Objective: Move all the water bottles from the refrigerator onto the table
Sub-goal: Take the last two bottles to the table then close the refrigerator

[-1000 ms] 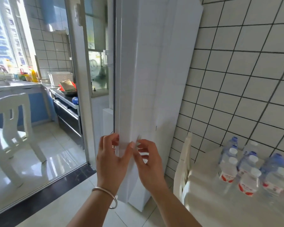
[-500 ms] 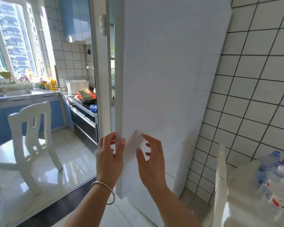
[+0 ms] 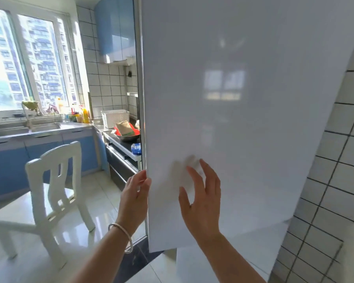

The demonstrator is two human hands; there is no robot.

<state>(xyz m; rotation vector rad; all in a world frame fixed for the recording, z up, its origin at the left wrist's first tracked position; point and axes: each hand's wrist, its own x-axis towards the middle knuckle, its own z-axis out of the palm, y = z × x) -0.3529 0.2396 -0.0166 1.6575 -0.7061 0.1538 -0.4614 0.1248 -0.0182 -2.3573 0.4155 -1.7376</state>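
Observation:
The white refrigerator door [image 3: 243,99] fills the middle and right of the head view, swung out toward me so its glossy front faces the camera. My left hand [image 3: 134,196], with a silver bangle on the wrist, grips the door's left edge with fingers curled around it. My right hand [image 3: 202,201] hovers just in front of the door's face with fingers spread and relaxed, holding nothing. The refrigerator's inside is hidden behind the door. No water bottles and no table are in view.
A white chair [image 3: 55,193] stands on the glossy floor at the left. Behind it runs a blue kitchen counter [image 3: 39,137] with a sink, a white basket [image 3: 114,117] and a stove. A tiled wall [image 3: 335,180] closes the right side.
The refrigerator door has swung open toward me and now faces the camera. My view has turned left, so the table with bottles has left the frame. My right hand has come off the door edge.

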